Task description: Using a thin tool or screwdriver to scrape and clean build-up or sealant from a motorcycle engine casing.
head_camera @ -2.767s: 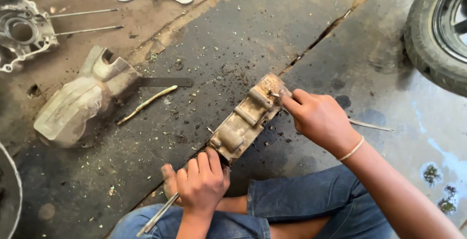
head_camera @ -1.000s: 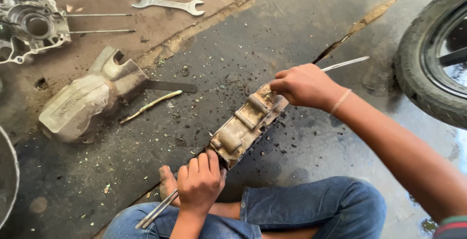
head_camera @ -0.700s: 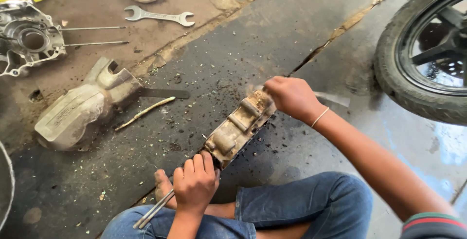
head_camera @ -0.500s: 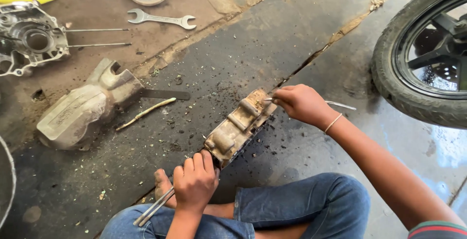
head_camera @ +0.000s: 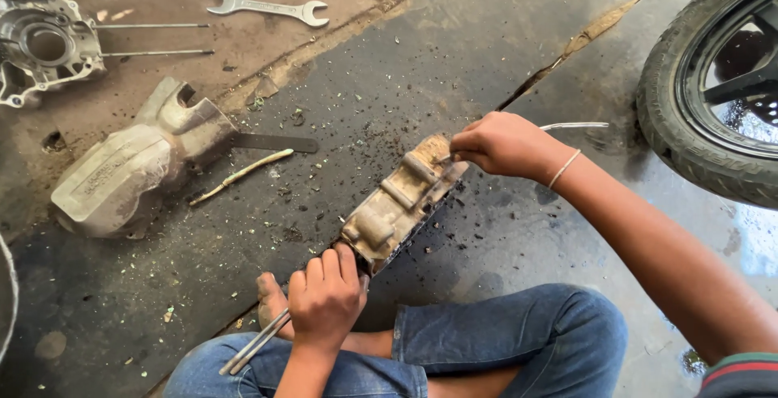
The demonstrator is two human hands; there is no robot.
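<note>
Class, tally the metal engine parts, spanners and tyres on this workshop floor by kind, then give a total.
Engine castings: 3 (held part, grey cover, crankcase)
Spanners: 1
Tyres: 1
Total: 5

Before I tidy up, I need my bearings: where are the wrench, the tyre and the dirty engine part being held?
Wrench [head_camera: 267,6], head view, mid-shaft.
Tyre [head_camera: 673,114], head view, tread.
Engine part [head_camera: 397,207], head view, top face.
</note>
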